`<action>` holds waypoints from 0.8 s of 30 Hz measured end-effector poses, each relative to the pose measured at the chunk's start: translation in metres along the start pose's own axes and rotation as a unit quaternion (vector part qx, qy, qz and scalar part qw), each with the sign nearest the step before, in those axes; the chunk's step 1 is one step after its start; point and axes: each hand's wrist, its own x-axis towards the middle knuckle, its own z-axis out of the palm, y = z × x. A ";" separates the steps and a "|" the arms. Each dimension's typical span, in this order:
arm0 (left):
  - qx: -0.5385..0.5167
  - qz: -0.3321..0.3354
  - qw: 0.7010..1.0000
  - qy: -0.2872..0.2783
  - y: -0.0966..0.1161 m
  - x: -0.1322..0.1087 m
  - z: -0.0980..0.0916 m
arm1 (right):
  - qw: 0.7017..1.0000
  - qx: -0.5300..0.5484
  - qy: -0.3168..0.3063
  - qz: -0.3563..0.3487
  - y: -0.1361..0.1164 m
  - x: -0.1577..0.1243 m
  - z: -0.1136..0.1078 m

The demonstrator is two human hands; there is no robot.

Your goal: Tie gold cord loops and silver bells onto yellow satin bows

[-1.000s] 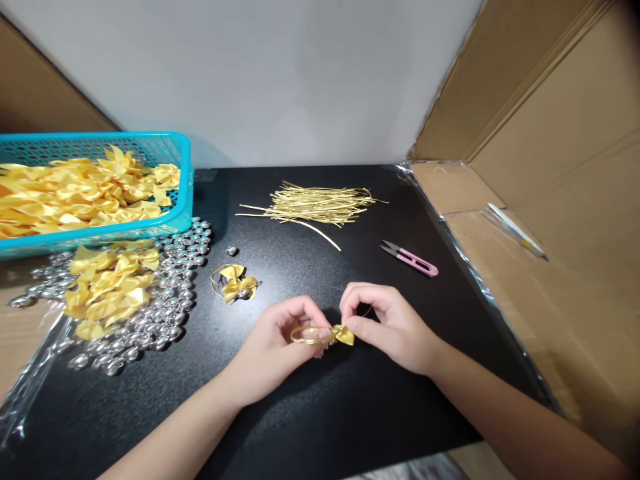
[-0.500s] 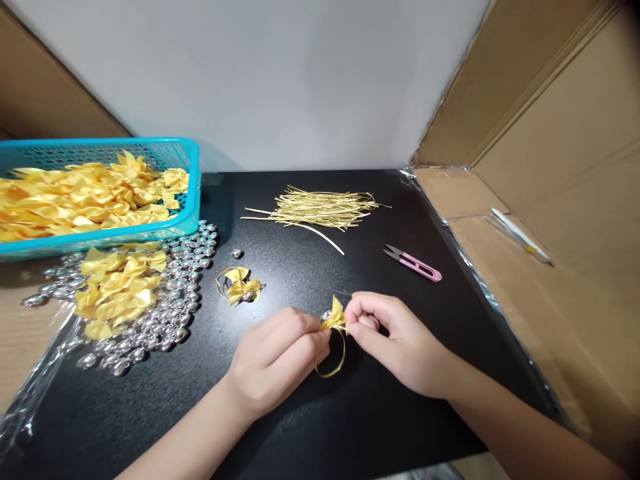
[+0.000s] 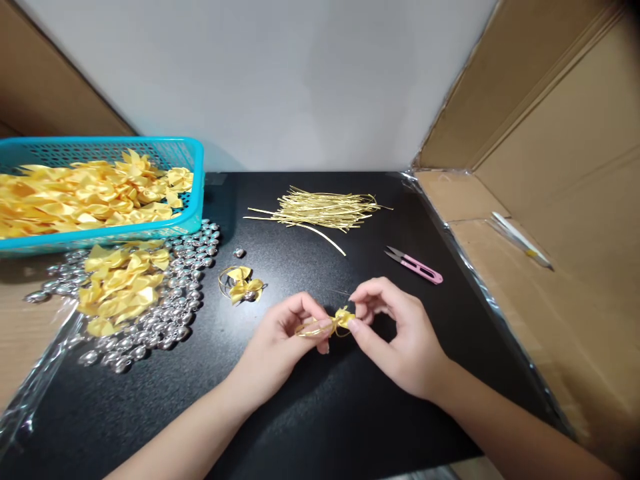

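Near the middle of the black table, my left hand point(image 3: 295, 333) pinches gold cord beside a small yellow bow point(image 3: 343, 317). My right hand point(image 3: 395, 333) has its thumb and fingertip at the bow's right side, and a thin needle-like piece point(image 3: 338, 291) sticks out leftward from its fingers. Part of the cord loop lies over my left fingers and below the bow. Left of my hands, yellow bows with a silver bead and looped gold cord point(image 3: 242, 285) rest on the table, with a single silver bead point(image 3: 239, 253) above them.
A blue basket point(image 3: 199, 180) of yellow bows stands at the back left. In front of it lie silver beads point(image 3: 183, 317) and more bows point(image 3: 123, 287). Gold cords point(image 3: 325, 208) lie at the back, pink snips point(image 3: 423, 268) to the right, and a white-handled tool point(image 3: 520, 240) beyond the right edge.
The bow has turned between my hands, and the cord loop that hung below it now lies toward my left fingers. My left hand has rolled so its thumb shows. The view has shifted slightly.
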 end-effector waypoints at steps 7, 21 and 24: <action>-0.156 -0.064 0.986 -0.015 0.000 0.003 0.004 | 0.986 0.097 -0.067 0.117 0.006 0.002 0.006; -0.011 -0.025 0.999 -0.018 0.006 -0.001 0.006 | 0.995 0.061 -0.016 0.079 0.007 -0.001 0.012; 0.008 -0.032 0.999 -0.008 0.008 0.001 0.006 | 0.998 0.032 -0.025 0.053 0.007 0.000 0.008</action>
